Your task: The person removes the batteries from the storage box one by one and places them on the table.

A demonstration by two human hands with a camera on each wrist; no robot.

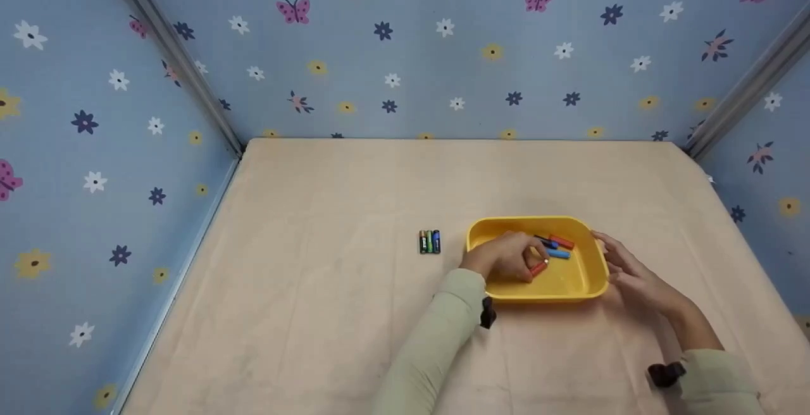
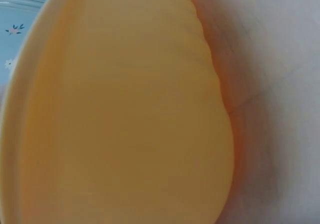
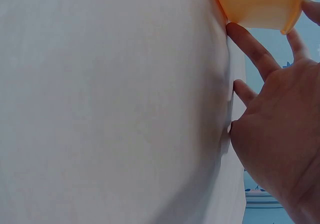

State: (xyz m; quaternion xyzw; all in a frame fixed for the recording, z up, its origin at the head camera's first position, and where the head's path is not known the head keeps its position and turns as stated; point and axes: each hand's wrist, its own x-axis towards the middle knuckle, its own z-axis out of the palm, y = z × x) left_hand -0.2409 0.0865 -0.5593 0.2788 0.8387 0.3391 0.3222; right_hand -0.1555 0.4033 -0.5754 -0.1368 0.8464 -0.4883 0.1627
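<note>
A yellow plastic bin (image 1: pixel 573 285) stands on the cloth-covered table. My left hand (image 1: pixel 509 255) reaches into it and pinches a red battery (image 1: pixel 538 268) with a silvery tip. Beside those fingers, a red battery (image 1: pixel 562 241), a light blue one (image 1: pixel 559 253) and a dark blue one (image 1: pixel 545 242) lie on the bin's floor. Fairly straight fingers of my right hand (image 1: pixel 642 279) touch the bin's right end from outside. The right wrist view shows that hand (image 3: pixel 285 119) with spread fingers against the bin (image 3: pixel 262 6). The bin's outer wall (image 2: pixel 145 109) fills much of the left wrist view, hiding the left hand.
Left of the bin, three batteries (image 1: pixel 429 241) lie side by side in a row on the beige cloth (image 1: pixel 316 263). Blue flowered panels (image 1: pixel 417 54) enclose the back and sides of the table, joined by grey metal posts (image 1: pixel 180 61).
</note>
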